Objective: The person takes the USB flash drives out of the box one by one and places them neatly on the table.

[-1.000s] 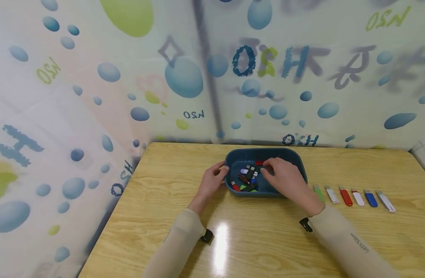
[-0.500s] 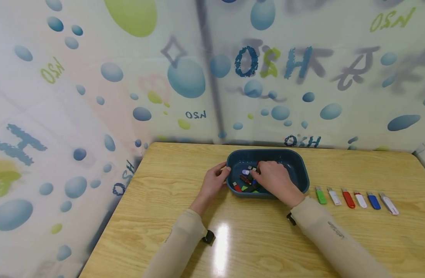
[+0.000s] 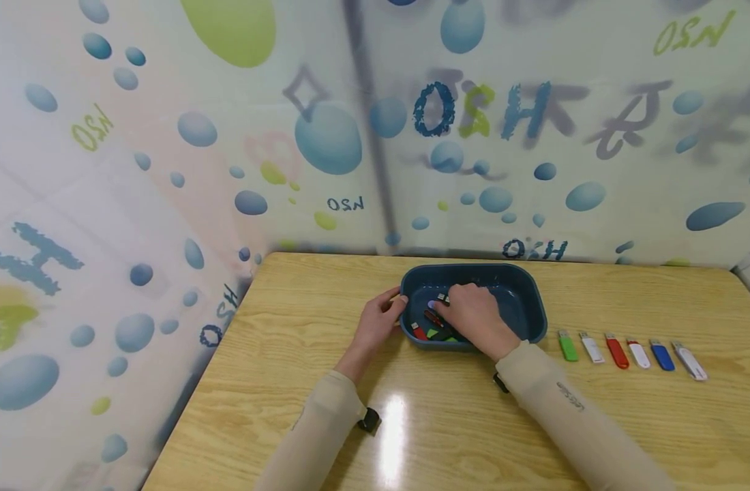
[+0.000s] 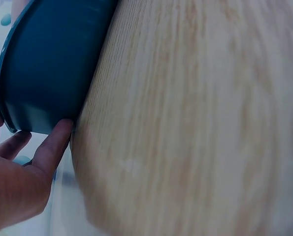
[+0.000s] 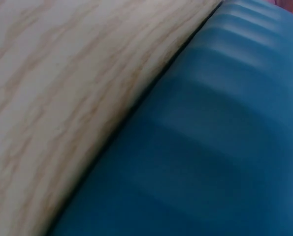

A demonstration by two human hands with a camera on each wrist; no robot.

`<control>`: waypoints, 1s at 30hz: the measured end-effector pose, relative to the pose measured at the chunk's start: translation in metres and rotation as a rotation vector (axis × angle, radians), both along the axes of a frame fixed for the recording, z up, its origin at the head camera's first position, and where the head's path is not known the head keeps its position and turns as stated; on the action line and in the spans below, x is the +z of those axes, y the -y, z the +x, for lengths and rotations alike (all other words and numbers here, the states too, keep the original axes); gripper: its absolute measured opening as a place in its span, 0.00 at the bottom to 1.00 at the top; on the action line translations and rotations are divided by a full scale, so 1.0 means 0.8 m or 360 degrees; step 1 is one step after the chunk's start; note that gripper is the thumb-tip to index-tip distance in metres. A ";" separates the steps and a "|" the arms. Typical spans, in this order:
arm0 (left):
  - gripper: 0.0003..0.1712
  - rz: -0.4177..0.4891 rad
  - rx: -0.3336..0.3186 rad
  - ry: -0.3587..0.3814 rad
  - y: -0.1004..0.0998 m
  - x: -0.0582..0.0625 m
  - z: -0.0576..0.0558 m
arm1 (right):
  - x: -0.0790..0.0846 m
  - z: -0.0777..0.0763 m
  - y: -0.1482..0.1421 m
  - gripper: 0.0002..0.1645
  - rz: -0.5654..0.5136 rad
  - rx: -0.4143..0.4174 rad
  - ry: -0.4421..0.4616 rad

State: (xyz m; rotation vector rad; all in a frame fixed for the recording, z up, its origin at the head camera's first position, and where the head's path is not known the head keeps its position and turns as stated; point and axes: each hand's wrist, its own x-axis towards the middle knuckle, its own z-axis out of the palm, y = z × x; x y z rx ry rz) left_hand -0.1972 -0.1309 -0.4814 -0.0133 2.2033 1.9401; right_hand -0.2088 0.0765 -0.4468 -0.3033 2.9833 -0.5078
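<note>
A dark blue plastic bin (image 3: 522,310) stands on the wooden table, with several USB flash drives lying in a loose pile at its left. My left hand (image 3: 377,319) holds the bin's left end, thumb at the rim; in the left wrist view its fingers (image 4: 57,140) touch the outer wall. My right hand (image 3: 476,316) reaches down into the bin over the pile. Its thumb lies beside a purple-and-white flash drive (image 3: 432,304), and a red flash drive (image 3: 418,331) is nearer the front. The right fingertips are hidden, so whether they pinch anything does not show.
To the right of the bin, a row of flash drives lies on the table (image 3: 289,341): green (image 3: 568,346), white (image 3: 592,348), red (image 3: 617,351), red-and-white (image 3: 638,354), blue (image 3: 662,355) and silver-white (image 3: 690,361). A patterned curtain (image 3: 326,136) hangs behind.
My right hand has moved left and lower into the bin, over the pile of flash drives, uncovering the green one in the row. The left hand stays on the bin's end.
</note>
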 end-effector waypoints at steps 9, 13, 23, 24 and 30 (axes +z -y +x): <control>0.27 -0.0014 0.0011 0.0012 -0.006 0.040 0.020 | 0.001 -0.004 0.010 0.25 0.0022 -0.0009 -0.0002; 0.27 -0.0008 0.0015 -0.0006 -0.007 0.047 0.025 | 0.001 -0.004 0.011 0.21 0.0011 -0.0009 -0.0024; 0.28 -0.0008 0.0047 -0.0012 -0.002 0.000 0.005 | -0.005 -0.003 0.007 0.19 -0.0029 0.0011 -0.0083; 0.28 -0.0010 0.0050 -0.0005 -0.002 0.000 0.005 | -0.005 -0.003 0.007 0.19 -0.0034 0.0011 -0.0086; 0.28 -0.0017 0.0056 0.0004 -0.002 0.002 0.006 | -0.005 0.000 0.003 0.20 -0.0078 0.0000 -0.0119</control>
